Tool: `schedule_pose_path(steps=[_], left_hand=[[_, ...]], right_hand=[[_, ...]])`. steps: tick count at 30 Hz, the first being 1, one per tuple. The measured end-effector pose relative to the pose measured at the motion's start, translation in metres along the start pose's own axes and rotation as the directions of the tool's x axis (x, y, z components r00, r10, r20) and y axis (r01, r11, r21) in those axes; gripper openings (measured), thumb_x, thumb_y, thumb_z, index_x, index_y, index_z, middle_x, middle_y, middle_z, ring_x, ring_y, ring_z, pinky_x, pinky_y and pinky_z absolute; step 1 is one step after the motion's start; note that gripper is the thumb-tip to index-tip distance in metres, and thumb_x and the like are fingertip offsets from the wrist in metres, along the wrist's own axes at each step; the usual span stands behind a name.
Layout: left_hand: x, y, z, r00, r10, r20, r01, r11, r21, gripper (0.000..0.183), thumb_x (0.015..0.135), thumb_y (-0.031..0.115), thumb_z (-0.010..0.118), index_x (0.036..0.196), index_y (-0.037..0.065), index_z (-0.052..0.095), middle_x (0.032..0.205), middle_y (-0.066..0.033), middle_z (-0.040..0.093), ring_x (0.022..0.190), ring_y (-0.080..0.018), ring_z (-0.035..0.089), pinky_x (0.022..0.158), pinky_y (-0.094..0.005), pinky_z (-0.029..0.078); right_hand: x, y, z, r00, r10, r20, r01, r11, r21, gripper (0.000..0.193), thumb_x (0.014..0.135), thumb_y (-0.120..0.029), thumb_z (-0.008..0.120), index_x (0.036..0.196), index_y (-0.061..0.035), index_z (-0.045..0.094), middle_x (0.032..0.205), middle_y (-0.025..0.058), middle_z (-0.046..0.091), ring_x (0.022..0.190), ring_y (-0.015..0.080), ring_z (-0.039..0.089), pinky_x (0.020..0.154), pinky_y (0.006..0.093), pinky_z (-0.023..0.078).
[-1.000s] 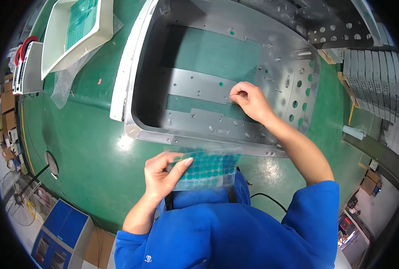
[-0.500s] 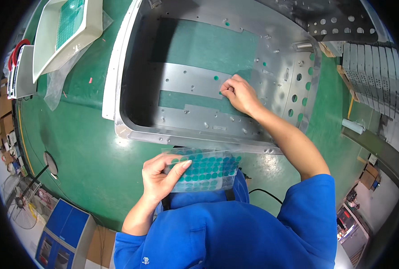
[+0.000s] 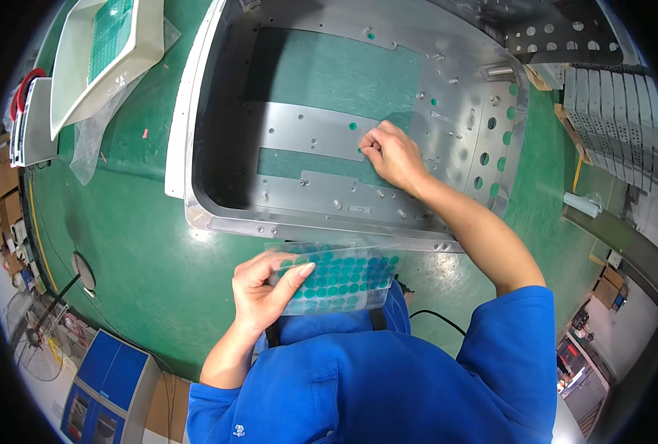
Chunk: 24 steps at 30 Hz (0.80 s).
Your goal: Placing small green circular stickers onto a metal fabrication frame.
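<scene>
My left hand (image 3: 264, 290) grips a clear sheet of round green stickers (image 3: 336, 275) in front of my waist, thumb on top and fingers underneath. Inside a large grey metal housing (image 3: 281, 127), my right hand (image 3: 392, 154) is closed, its fingertips pinched at a small green dot sticker (image 3: 360, 150) by the crossbar between two rectangular openings. Whether the dot is partly stuck to the metal, I cannot tell. Another green dot (image 3: 353, 126) lies on the crossbar just above. Several green dots sit elsewhere on the housing's inner face, among studs and small holes.
A cream plastic bin (image 3: 74, 96) with green sticker sheets stands at the upper left, plastic film beneath it. Stacked perforated metal panels (image 3: 614, 118) stand at the right. A fan (image 3: 40, 344) and a blue cabinet (image 3: 111, 377) are at the lower left. Green floor surrounds the housing.
The whole scene has shifted slightly to the left and up in the view. Both hands keep nearly the same pose, the right fingertips still at the same green dot.
</scene>
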<state>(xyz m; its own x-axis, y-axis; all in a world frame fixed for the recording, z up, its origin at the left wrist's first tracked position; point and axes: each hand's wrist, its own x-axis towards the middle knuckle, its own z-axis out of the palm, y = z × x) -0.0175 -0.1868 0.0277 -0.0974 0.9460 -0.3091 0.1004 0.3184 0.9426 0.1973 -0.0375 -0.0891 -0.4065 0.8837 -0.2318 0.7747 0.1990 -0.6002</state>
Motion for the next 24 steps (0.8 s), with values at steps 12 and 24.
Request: schedule_pose_path(steps=[12, 24], left_hand=[[0.0, 0.0, -0.005, 0.999, -0.046, -0.011, 0.046, 0.998, -0.03, 0.011, 0.069, 0.005, 0.07, 0.074, 0.0, 0.062, 0.064, -0.0056, 0.06, 0.054, -0.0068, 0.05, 0.047, -0.0185, 0.035], [-0.011, 0.003, -0.024, 0.999, 0.026, -0.048, -0.031, 0.995, -0.099, 0.01, 0.071, 0.003, 0.067, 0.078, -0.002, 0.062, 0.072, -0.0076, 0.063, 0.062, -0.0096, 0.055, 0.056, -0.0212, 0.042]], right_hand=[[0.017, -0.004, -0.011, 0.982, 0.163, 0.095, -0.167, 0.985, 0.031, 0.019, 0.067, -0.012, 0.067, 0.082, -0.0122, 0.057, 0.074, 0.0035, 0.054, 0.067, 0.0196, 0.054, 0.059, 0.0321, 0.041], [-0.047, -0.148, -0.067, 0.855, -0.342, 0.39, 0.052, 0.804, 0.592, 0.012, 0.073, -0.005, 0.064, 0.085, -0.0039, 0.06, 0.073, 0.0038, 0.057, 0.064, 0.0094, 0.052, 0.06, 0.0218, 0.042]])
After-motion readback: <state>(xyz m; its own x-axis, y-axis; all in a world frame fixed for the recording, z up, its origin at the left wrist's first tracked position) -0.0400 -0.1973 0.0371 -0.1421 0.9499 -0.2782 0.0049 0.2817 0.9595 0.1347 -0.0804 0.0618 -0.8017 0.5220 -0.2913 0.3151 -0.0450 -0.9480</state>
